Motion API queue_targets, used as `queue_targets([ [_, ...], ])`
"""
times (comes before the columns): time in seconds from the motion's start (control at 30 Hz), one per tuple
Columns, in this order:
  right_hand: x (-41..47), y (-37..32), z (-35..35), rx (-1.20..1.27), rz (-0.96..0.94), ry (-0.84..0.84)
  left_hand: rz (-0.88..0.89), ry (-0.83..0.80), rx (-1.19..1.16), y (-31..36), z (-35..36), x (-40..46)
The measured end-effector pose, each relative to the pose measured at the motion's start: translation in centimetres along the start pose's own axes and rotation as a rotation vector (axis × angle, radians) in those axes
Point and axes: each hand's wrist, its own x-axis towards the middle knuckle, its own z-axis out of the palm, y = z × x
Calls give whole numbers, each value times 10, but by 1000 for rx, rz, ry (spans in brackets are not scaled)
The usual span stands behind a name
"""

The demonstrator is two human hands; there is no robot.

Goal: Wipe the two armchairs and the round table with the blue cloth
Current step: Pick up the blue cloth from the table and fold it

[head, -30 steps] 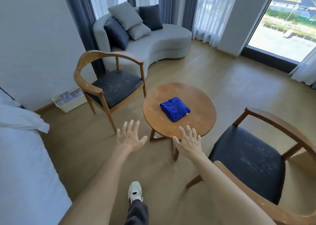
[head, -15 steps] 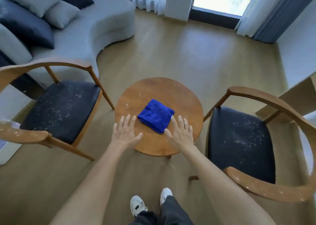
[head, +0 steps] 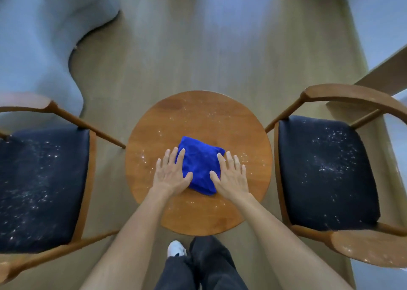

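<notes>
A folded blue cloth lies in the middle of the round wooden table, whose top is sprinkled with white specks. My left hand lies flat at the cloth's left edge, fingers straight, index finger and thumb over the fabric. My right hand lies flat at its right edge the same way. One wooden armchair with a dark speckled seat stands left of the table. A matching armchair stands to the right.
A grey curved sofa fills the far left. Bare wooden floor stretches beyond the table. A pale wooden board or desk edge slants in at the far right. My legs and a white shoe are just below the table.
I have stepped up to the table and now look straight down on it. Both hands moved forward from the table's near edge to flank the cloth and touch its sides.
</notes>
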Motion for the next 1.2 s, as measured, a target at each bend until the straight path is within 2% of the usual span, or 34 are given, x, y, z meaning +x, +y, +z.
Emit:
queue_targets([
  [0.33,88,0,44,-28,88,-18,187,-69,180,-40,44,108],
  [0.57,113,0,61,-69,116,9,379,49,243,-48,55,158],
  [0.83,128,0,56,-115,74,13,455,133,257,-35,46,170],
  [0.93,128,0,51,-117,21,56,507,228,261,-34,38,165],
  [1.2,123,-5,41,51,33,-34,390,6,85,-38,31,166],
])
